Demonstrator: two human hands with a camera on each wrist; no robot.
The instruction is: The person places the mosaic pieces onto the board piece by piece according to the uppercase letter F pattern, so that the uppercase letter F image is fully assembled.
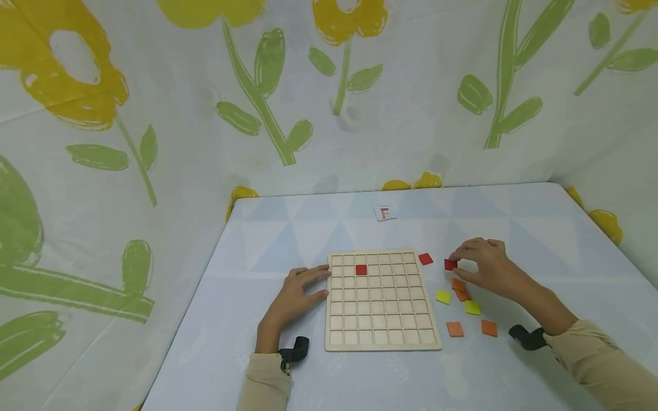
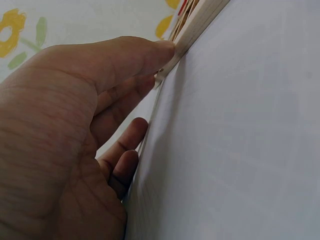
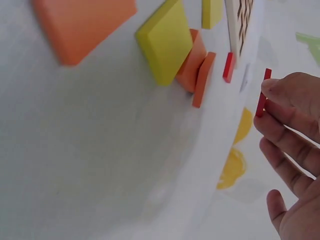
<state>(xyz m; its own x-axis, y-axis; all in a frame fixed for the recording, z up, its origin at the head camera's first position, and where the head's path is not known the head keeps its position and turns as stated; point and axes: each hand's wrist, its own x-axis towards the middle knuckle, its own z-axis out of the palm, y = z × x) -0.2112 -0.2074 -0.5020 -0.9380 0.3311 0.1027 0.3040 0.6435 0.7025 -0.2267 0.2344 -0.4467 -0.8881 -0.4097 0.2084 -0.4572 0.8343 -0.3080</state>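
A wooden grid board lies flat on the table, with one red square tile in a cell of its second row. My left hand rests at the board's left edge, thumb and fingertips against the rim; the left wrist view shows the thumb on the wooden side. Right of the board, my right hand pinches a red tile between thumb and fingers. In the right wrist view that tile is held edge-on, above the table. Another red tile lies beside the board's upper right corner.
Near the right hand lie yellow tiles and several orange tiles, two of them overlapping. A small card with a coloured grid pattern lies beyond the board. A flower-printed curtain surrounds the table.
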